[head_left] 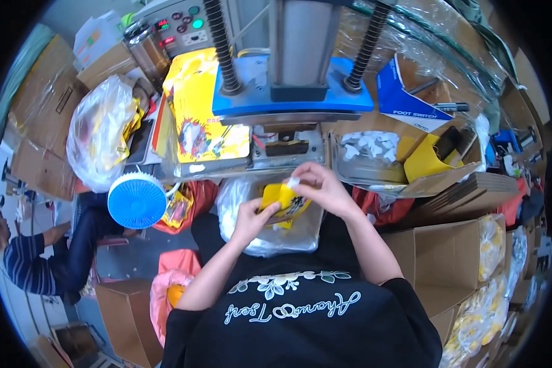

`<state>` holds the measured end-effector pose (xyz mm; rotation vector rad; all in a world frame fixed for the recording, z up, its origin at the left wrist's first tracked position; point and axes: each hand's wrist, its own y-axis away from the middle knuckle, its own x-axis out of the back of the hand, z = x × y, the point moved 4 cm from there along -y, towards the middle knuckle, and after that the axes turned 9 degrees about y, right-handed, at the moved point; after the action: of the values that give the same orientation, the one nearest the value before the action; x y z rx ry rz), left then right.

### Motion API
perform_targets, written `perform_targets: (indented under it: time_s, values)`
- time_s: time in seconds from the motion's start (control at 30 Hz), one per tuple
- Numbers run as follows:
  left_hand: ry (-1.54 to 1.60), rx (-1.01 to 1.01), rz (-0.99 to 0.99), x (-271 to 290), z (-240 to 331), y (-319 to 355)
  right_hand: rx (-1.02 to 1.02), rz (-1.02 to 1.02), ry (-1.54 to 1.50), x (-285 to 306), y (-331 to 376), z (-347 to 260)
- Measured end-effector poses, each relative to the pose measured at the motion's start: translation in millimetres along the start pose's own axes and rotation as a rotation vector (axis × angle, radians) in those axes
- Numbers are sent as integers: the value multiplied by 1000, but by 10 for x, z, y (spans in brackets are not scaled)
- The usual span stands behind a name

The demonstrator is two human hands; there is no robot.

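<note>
My left hand [253, 219] grips the lower left part of a small yellow printed pouch [295, 206] between thumb and fingers. At the pouch's top edge, my right hand [325, 191] pinches a small white piece [293, 182], which looks like a plastic spout. Whether the white piece sits inside the pouch's opening or only against it, I cannot tell. Under both hands a clear plastic bag [230, 205] lies open over my lap, with more yellow visible in it. Just beyond my hands stands a press with a blue plate [294, 101] above a metal lower die [287, 145].
Right of the press, a clear tray [374, 175] holds several white pieces. A large yellow printed sheet [196, 110] lies left of it. A blue fan [137, 200] stands near my left arm. Cardboard boxes [448, 257] fill the right side. Another person [34, 264] sits far left.
</note>
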<state>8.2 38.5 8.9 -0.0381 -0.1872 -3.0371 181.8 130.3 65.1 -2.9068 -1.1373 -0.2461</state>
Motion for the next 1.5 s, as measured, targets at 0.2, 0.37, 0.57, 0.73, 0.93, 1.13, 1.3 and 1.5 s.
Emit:
perform_targets:
  time_s: [0.2, 0.37, 0.57, 0.73, 0.93, 1.13, 1.3, 1.5]
  values:
    - [199, -19, 10, -133, 6, -368, 21, 208, 4, 253, -104, 3]
    - [542, 172, 151, -207, 178, -537, 99, 450, 265, 480, 113, -98]
    - [831, 225, 170, -202, 157, -703, 587, 278, 613, -141, 653, -1292]
    - [749, 240, 97, -41, 231, -661, 1072, 255, 566, -502, 1134, -1968]
    - [297, 158, 11, 329, 399, -713, 951, 400, 530, -616, 1056, -2444]
    - [137, -339, 372, 992, 322, -568, 1113, 569, 535, -411, 1080, -2142]
    - [-980, -851, 412, 953, 316, -470, 520, 489, 1031, 239, 617, -1091]
    - [-966, -1118, 479, 624, 580, -66, 215, 586, 1201, 1093, 165, 381]
